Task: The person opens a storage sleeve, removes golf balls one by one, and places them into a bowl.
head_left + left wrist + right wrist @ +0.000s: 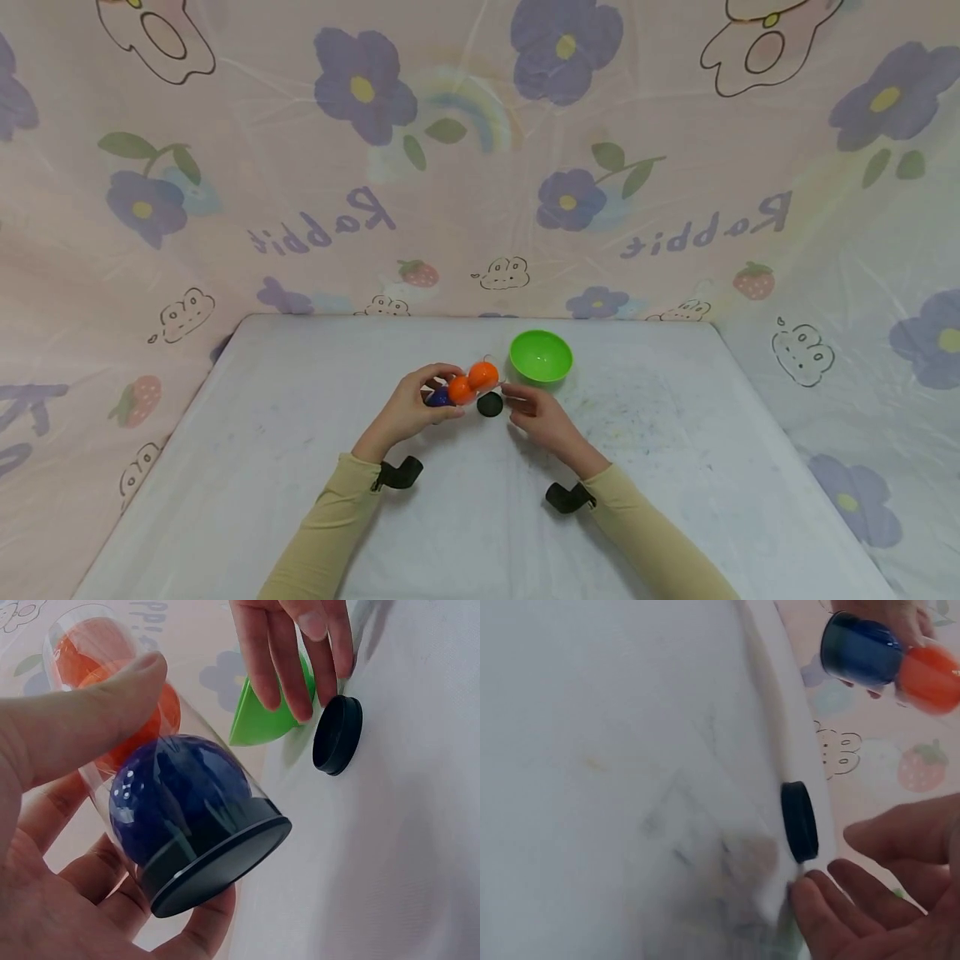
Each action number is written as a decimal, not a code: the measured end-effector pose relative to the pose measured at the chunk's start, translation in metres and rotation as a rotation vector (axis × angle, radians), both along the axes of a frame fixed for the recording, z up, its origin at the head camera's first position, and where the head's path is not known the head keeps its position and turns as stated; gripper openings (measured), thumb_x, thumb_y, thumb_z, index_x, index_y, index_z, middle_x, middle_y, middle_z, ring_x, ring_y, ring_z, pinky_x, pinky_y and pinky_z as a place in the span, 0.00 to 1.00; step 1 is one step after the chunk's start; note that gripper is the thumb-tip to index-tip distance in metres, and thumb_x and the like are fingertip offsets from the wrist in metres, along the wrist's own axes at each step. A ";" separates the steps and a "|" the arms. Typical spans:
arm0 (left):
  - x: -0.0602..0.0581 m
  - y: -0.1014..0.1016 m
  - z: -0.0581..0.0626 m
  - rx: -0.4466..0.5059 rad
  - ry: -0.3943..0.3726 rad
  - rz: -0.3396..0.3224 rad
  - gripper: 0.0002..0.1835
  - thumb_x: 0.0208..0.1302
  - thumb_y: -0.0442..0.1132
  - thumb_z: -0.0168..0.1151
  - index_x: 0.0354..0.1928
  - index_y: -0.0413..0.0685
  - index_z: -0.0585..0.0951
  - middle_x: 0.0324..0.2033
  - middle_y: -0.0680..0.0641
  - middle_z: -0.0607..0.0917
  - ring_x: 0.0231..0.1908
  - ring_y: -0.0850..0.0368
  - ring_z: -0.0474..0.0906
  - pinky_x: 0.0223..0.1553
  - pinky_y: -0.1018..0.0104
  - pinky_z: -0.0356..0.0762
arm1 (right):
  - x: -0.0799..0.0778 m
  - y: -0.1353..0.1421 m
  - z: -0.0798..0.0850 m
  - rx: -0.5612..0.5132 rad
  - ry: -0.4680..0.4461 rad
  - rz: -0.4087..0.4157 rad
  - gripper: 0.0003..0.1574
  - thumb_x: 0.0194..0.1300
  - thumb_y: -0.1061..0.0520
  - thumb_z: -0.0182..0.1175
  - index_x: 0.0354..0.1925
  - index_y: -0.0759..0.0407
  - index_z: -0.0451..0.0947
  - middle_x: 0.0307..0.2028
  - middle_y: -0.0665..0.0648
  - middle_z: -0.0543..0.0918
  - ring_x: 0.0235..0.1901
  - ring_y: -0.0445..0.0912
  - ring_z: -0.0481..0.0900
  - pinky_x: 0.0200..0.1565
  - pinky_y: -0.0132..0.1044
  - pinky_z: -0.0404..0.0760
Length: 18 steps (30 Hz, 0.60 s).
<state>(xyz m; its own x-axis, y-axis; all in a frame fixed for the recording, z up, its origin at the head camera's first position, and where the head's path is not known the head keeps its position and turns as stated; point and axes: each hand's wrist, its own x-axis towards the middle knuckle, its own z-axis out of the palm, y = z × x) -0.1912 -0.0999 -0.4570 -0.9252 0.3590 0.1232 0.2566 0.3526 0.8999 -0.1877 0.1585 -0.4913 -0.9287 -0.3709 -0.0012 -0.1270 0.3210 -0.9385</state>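
Note:
My left hand [408, 404] grips a clear plastic tube [199, 720], thumb on one side and fingers round the other. Inside it sit a dark blue ball [176, 787] and two orange balls [483, 375], the blue one against the black end cap [221, 866]. The tube is tilted, its uncapped end up toward the right in the head view. A loose black cap [490, 405] lies on the table beneath the tube. Close beside this cap is my right hand [543, 419], fingers loosely bent and holding nothing. Whether a fingertip touches the cap, I cannot tell.
Just beyond the right hand stands a green bowl [541, 357] on the white table [247, 475]. A printed cloth [465, 192] hangs behind the table and along both sides. Each wrist carries a black mount [401, 472].

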 end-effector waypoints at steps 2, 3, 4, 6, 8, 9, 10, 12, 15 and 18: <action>0.000 0.000 0.000 -0.002 -0.001 0.001 0.28 0.48 0.44 0.77 0.53 0.61 0.78 0.47 0.54 0.78 0.45 0.51 0.73 0.45 0.55 0.74 | 0.002 0.004 0.003 -0.026 -0.009 0.024 0.31 0.63 0.74 0.52 0.65 0.71 0.64 0.61 0.71 0.70 0.58 0.62 0.71 0.54 0.48 0.74; -0.001 0.000 0.000 -0.005 -0.003 0.003 0.28 0.48 0.44 0.77 0.53 0.61 0.78 0.47 0.54 0.78 0.45 0.51 0.73 0.45 0.55 0.74 | 0.003 0.006 0.004 -0.032 -0.015 0.036 0.31 0.64 0.73 0.53 0.65 0.71 0.63 0.61 0.71 0.70 0.58 0.62 0.71 0.54 0.47 0.74; -0.001 0.000 0.000 -0.008 -0.004 0.004 0.28 0.48 0.44 0.77 0.53 0.62 0.78 0.47 0.54 0.78 0.45 0.52 0.73 0.46 0.55 0.74 | 0.004 0.008 0.007 -0.040 -0.016 0.049 0.31 0.64 0.73 0.53 0.65 0.71 0.63 0.61 0.71 0.70 0.58 0.63 0.71 0.54 0.47 0.74; -0.001 0.001 0.000 -0.015 -0.008 0.008 0.27 0.48 0.44 0.77 0.52 0.62 0.78 0.47 0.55 0.78 0.45 0.52 0.73 0.46 0.56 0.75 | 0.007 0.011 0.013 -0.059 -0.015 0.072 0.32 0.64 0.73 0.54 0.66 0.72 0.62 0.60 0.73 0.69 0.57 0.65 0.71 0.54 0.46 0.74; -0.002 0.002 0.001 -0.020 -0.006 0.011 0.27 0.47 0.44 0.77 0.52 0.62 0.79 0.47 0.55 0.78 0.45 0.52 0.73 0.46 0.55 0.75 | 0.011 0.014 0.023 -0.085 -0.015 0.089 0.32 0.64 0.74 0.54 0.66 0.73 0.61 0.60 0.75 0.68 0.57 0.67 0.71 0.54 0.46 0.74; -0.002 0.003 0.001 -0.019 -0.003 0.011 0.27 0.47 0.44 0.77 0.52 0.62 0.79 0.47 0.55 0.78 0.45 0.51 0.73 0.46 0.55 0.75 | 0.013 0.015 0.029 -0.092 -0.016 0.091 0.32 0.64 0.73 0.55 0.65 0.73 0.61 0.60 0.75 0.68 0.57 0.68 0.71 0.54 0.46 0.75; -0.002 0.003 0.002 -0.018 0.000 0.010 0.27 0.47 0.44 0.77 0.52 0.61 0.79 0.46 0.54 0.78 0.45 0.51 0.73 0.46 0.55 0.75 | 0.016 0.016 0.035 -0.102 -0.014 0.092 0.32 0.64 0.73 0.56 0.65 0.74 0.61 0.59 0.76 0.68 0.56 0.69 0.70 0.53 0.46 0.75; -0.003 0.005 0.003 -0.014 0.009 0.008 0.27 0.47 0.42 0.77 0.52 0.60 0.79 0.46 0.53 0.78 0.45 0.51 0.73 0.46 0.54 0.75 | 0.019 0.018 0.047 -0.112 -0.008 0.083 0.32 0.64 0.71 0.58 0.64 0.73 0.62 0.58 0.75 0.70 0.56 0.69 0.70 0.52 0.45 0.76; -0.006 0.007 0.004 -0.013 0.017 0.008 0.27 0.47 0.40 0.77 0.52 0.59 0.79 0.46 0.53 0.78 0.45 0.51 0.73 0.47 0.54 0.74 | 0.021 0.023 0.060 -0.133 -0.007 0.051 0.32 0.63 0.68 0.61 0.64 0.69 0.64 0.57 0.70 0.72 0.56 0.68 0.71 0.50 0.42 0.78; -0.010 0.010 0.003 -0.018 0.027 0.008 0.28 0.47 0.39 0.78 0.52 0.60 0.79 0.45 0.53 0.78 0.44 0.51 0.73 0.47 0.54 0.74 | 0.018 0.028 0.065 -0.146 0.002 0.012 0.32 0.63 0.64 0.63 0.64 0.63 0.66 0.57 0.67 0.73 0.56 0.63 0.73 0.49 0.40 0.78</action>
